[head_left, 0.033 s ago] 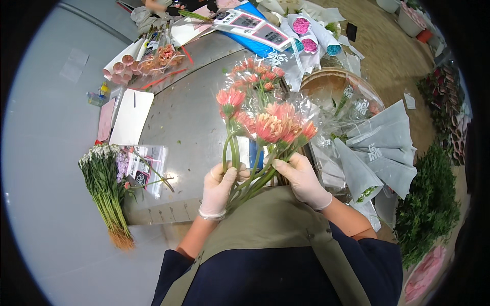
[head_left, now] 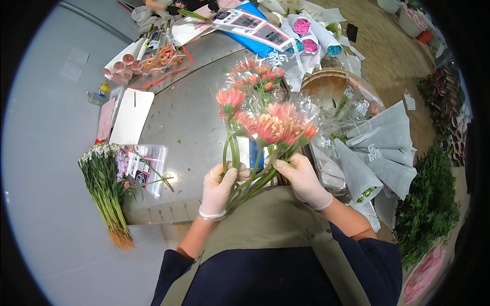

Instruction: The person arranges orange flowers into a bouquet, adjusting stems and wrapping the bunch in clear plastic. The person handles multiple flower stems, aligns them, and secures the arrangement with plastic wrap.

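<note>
Coral-pink gerberas with thick green stems are in front of my apron, clear plastic showing around several heads. My left hand, in a pale glove, is closed around a few of the stems, with two heads rising above it. Gloved too, my right hand pinches the stems of the fuller cluster between thumb and fingers. Between the hands the stems cross and run down against the apron. More coral flowers in clear plastic lie just beyond, on the metal table.
White and lilac flowers with long stems overhang the table's left edge beside plastic sleeves. Wrapped peach flowers lie at the far left. A round basket and grey paper-wrapped bouquets stand right. Another person's hand shows at the top.
</note>
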Available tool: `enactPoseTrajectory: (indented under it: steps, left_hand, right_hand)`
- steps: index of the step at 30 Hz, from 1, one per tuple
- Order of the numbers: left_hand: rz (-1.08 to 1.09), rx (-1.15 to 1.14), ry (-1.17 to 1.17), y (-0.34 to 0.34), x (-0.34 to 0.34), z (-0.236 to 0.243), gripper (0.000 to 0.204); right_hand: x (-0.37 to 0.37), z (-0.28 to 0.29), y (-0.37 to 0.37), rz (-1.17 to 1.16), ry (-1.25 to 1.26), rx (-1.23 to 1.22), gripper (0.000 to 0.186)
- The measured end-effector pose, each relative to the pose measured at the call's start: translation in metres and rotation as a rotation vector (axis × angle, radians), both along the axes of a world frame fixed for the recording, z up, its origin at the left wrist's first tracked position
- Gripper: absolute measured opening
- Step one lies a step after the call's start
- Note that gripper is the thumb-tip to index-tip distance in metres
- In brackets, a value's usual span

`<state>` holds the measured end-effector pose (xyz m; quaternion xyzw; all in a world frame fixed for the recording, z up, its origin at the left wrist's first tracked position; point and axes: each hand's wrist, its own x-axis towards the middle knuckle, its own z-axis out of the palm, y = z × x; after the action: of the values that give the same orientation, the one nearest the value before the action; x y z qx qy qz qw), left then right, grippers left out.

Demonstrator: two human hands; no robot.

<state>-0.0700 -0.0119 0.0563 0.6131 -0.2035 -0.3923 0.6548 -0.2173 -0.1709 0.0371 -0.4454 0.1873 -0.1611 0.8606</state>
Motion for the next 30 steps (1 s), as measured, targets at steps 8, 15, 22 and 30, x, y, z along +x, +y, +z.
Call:
enactPoseTrajectory:
  steps: [8, 15, 22, 30]
  left_hand:
    - [0.017, -0.023, -0.129, 0.009, -0.006, 0.005, 0.016]
    - [-0.109, -0.075, -0.590, 0.012, -0.003, 0.011, 0.014]
    - [-0.123, -0.053, -0.727, 0.014, -0.005, 0.015, 0.020]
    - [-0.151, 0.015, -0.298, -0.006, -0.012, -0.002, 0.066]
  right_hand:
    - [-0.001, 0.005, 0.004, -0.076, 0.005, -0.001, 0.023]
    - [-0.003, 0.000, 0.006, -0.116, -0.025, 0.025, 0.019]
    - [-0.005, 0.006, 0.011, -0.165, 0.004, -0.004, 0.018]
    - [0.004, 0.006, 0.019, -0.081, -0.134, -0.127, 0.023]
